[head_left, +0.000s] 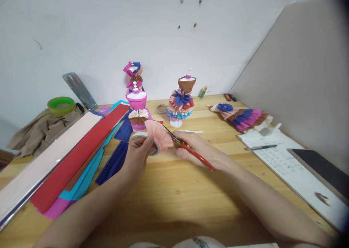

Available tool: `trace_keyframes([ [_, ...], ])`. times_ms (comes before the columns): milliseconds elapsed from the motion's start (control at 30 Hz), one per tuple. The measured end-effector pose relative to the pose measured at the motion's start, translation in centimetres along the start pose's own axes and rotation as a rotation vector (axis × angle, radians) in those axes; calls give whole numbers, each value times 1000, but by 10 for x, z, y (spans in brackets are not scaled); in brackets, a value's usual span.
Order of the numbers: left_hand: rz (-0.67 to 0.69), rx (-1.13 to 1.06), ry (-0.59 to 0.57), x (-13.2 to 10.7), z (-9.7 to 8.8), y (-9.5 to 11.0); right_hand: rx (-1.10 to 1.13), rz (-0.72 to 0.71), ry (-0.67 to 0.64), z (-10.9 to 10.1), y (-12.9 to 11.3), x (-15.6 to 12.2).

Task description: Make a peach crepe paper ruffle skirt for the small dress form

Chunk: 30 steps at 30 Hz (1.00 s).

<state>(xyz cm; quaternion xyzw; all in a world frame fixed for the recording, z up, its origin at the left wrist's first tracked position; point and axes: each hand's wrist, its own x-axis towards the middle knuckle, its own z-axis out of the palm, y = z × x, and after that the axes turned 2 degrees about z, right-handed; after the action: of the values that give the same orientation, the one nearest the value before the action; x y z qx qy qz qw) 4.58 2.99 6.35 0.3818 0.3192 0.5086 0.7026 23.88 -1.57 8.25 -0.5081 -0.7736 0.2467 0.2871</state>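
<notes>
Head view: both forearms reach forward over a wooden worktop (174,197) that stands against a white wall.
Left hand (139,151): fingers curled, thumb up, pinching a pink pleated paper (159,133); a white tape roll (156,149) sits in the same grip, partly hidden behind the fingers.
Right hand (195,150): closed around red-handled scissors (197,156), with the blades pointing left and up.
Scissor blades: their tips are at the right edge of the pink pleated paper; whether they are parted cannot be told.
Pink pleated paper: held just above the worktop, mid-table, in front of the paper dress figures.
Behind the hands: a magenta dress figure (137,106) and a brown-topped dress figure (181,102) stand upright; a third dress figure (240,115) lies on its side to the right.
Left side: long paper sheets, pale pink (54,157), red (79,157) and blue (114,161), lie slantwise; a green tape roll (61,104) rests on brown cloth.
Right side: a printed sheet (283,161) with a pen (260,147) on it, beside a dark tablet (321,168).
</notes>
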Motion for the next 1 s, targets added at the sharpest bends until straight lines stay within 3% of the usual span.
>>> trace_keyframes([
  [1000, 55, 89, -9, 4, -5, -1, 205, 34, 21, 1, 5, 2],
])
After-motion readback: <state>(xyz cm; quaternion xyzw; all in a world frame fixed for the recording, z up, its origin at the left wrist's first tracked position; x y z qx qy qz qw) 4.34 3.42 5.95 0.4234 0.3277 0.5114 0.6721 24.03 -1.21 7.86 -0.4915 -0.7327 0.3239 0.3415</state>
